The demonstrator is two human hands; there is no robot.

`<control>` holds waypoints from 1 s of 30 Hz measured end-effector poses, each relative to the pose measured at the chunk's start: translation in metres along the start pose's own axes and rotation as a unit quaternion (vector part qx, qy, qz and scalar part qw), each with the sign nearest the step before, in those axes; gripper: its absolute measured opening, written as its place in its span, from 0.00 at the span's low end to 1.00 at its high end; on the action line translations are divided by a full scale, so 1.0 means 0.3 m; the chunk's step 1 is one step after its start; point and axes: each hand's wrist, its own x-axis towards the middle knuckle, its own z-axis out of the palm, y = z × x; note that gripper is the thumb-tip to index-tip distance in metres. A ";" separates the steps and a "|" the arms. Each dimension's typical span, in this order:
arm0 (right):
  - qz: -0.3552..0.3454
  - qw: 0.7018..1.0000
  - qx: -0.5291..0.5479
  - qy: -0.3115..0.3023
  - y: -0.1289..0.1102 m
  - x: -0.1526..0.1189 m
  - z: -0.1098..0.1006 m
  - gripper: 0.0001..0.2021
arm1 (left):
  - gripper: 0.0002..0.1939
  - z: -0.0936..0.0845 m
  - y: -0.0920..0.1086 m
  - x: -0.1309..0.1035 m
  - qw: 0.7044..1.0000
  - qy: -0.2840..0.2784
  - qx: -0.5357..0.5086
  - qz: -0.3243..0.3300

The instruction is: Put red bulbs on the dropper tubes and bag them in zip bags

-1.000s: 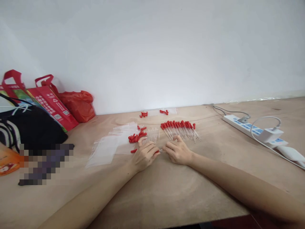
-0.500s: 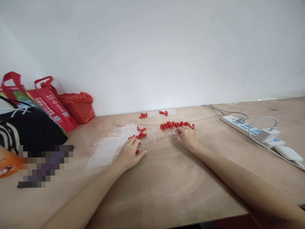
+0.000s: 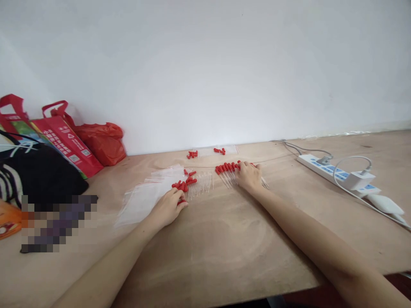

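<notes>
While the left hand [image 3: 171,206] curls narrowly about a red bulb [image 3: 181,202] at centre-left, the right hand [image 3: 250,175] covers red-topped droppers [image 3: 229,167], probably aligned for tidiness; I can't tell either grip.

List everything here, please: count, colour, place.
loose caps: many, red, centre and back
thin tubes: many, clear, centre
capped tubes: many, red topped, centre
flat bags: several, clear, left and back
power strip: one, white, right
blocks: few, white, right
cables: several, pale, right
printed bags: apparently two, red, left
plain bag: one, red, left
striped item: one, black, left
packet: one, orange, left
pixelated item: one, dark, left
tabletop: one, brown, below
wall: one, white, behind
left hand: one, bare, at loose caps
right hand: one, bare, over capped tubes
</notes>
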 end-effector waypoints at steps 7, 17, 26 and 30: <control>-0.061 0.993 0.082 -0.062 -0.195 -0.069 0.008 0.11 | 0.04 0.006 0.039 0.006 0.997 0.048 -0.052 -0.002; 0.007 0.993 0.056 -0.101 -0.274 -0.034 0.037 0.10 | 0.09 0.092 0.074 0.020 0.973 0.150 -0.131 0.113; -0.111 0.994 -0.015 0.010 -0.211 -0.076 0.030 0.13 | 0.02 0.081 0.084 0.017 0.958 0.197 -0.185 0.092; -0.246 0.966 0.034 0.077 -0.114 -0.130 0.006 0.12 | 0.03 0.095 0.086 0.013 0.953 0.195 -0.210 0.094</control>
